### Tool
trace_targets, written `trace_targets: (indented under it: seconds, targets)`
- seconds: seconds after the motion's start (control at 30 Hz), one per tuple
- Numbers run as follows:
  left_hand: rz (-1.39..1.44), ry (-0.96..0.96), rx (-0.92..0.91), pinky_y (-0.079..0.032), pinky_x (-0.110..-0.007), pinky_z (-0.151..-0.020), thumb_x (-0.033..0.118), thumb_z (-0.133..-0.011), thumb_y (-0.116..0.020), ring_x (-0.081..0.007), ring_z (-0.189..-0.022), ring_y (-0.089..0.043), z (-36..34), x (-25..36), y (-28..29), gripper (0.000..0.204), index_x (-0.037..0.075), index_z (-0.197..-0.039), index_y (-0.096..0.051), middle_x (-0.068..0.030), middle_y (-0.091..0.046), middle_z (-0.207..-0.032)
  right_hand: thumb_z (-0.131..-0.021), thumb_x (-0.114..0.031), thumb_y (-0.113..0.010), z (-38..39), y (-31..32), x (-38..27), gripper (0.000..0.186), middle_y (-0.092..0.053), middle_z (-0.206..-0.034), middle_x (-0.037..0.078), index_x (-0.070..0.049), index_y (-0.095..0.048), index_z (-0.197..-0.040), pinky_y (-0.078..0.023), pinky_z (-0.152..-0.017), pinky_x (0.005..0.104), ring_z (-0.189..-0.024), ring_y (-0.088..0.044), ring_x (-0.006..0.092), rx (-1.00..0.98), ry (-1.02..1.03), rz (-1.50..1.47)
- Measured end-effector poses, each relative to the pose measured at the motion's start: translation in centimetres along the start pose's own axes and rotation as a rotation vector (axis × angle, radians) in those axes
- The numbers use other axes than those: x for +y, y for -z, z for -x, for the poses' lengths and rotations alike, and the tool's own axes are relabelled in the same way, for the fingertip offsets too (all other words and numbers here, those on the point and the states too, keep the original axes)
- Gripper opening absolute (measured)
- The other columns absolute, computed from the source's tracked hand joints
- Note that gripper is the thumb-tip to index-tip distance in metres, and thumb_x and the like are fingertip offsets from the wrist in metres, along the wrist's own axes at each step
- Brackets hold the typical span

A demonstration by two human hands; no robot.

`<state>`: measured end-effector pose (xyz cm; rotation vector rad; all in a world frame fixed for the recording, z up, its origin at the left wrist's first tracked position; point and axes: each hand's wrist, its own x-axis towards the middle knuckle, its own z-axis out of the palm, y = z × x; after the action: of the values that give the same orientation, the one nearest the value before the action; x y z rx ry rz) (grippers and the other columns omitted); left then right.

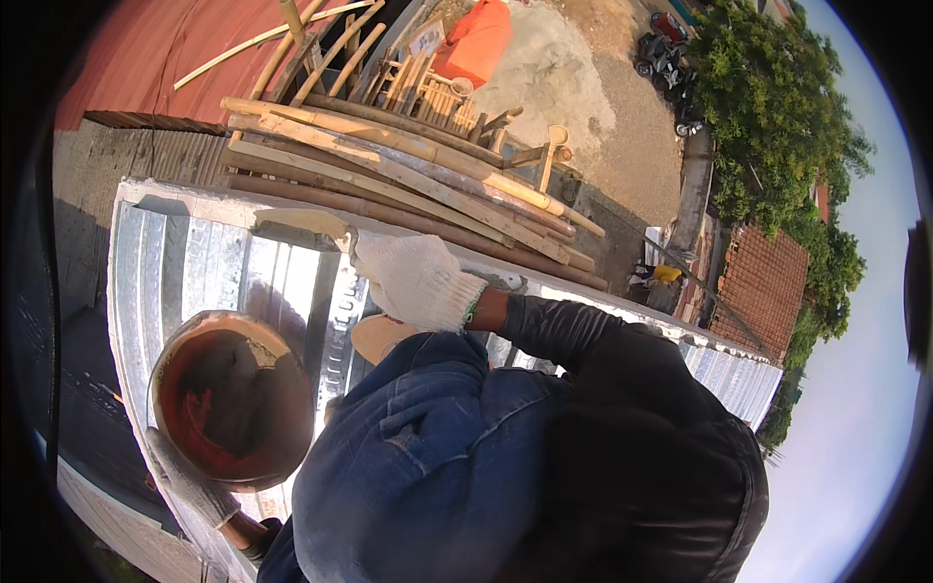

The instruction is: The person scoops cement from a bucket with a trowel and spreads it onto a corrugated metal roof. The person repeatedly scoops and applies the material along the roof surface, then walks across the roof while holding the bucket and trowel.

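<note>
In a white knit glove, my right hand (418, 282) is closed at the wall's top edge. A trowel (301, 225), its flat blade smeared with grey mortar, extends leftward from it; the handle is hidden in the glove. At lower left stands a round reddish-brown bucket (299, 389) with wet grey mortar (243, 398) inside. My left hand (190, 481), in a greyish glove, is against the bucket's near left rim, its fingers curled along the side and partly hidden. Under both lies ribbed shiny metal decking (204, 257).
A mortar-covered ledge (146, 192) borders the decking, with a drop beyond. Bamboo poles and planks (408, 180) lie just past it. Below are a sand heap (554, 68), an orange tarp (476, 44), parked motorbikes (661, 63) and a person in yellow (666, 274). My bent knee (408, 418) is close to the bucket.
</note>
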<state>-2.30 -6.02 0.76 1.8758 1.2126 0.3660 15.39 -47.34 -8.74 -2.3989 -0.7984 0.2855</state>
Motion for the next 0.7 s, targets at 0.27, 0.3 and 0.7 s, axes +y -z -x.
trace_targets:
  seconds: [0.27, 0.3, 0.7]
  targets:
    - [0.200, -0.050, -0.023, -0.052, -0.025, -0.072, 0.033, -0.115, -0.061, -0.0067, -0.081, -0.062, 0.0, -0.3, -1.3, 0.033, 0.004, -0.108, -0.075, 0.0007, -0.071, -0.096, -0.093, -0.026, -0.073, -3.8, -7.6, 4.6, 0.033, -0.076, -0.100, 0.019, -0.005, -0.069, -0.118, -0.062, -0.076, 0.0487, -0.092, -0.076, 0.0384, 0.099, 0.181, -0.015]
    - [0.227, -0.035, 0.013, -0.053, -0.025, -0.072, 0.033, -0.115, -0.062, -0.0073, -0.082, -0.063, 0.3, -0.5, -1.1, 0.033, 0.003, -0.110, -0.075, 0.0001, -0.072, -0.097, -0.093, -0.025, -0.073, -3.9, -8.0, 4.0, 0.033, -0.076, -0.101, 0.019, -0.005, -0.069, -0.119, -0.062, -0.076, 0.0486, -0.092, -0.076, 0.0385, 0.051, 0.157, -0.025]
    - [0.232, -0.011, -0.004, -0.054, -0.027, -0.075, 0.035, -0.114, -0.062, -0.0079, -0.085, -0.064, -0.7, -2.1, 0.8, 0.034, 0.003, -0.114, -0.075, -0.0006, -0.073, -0.100, -0.094, -0.020, -0.069, 1.0, -0.1, -0.5, 0.023, -0.074, -0.097, 0.017, -0.006, -0.066, -0.112, -0.060, -0.074, 0.0493, -0.087, -0.074, 0.0393, -0.247, -0.160, -0.034]
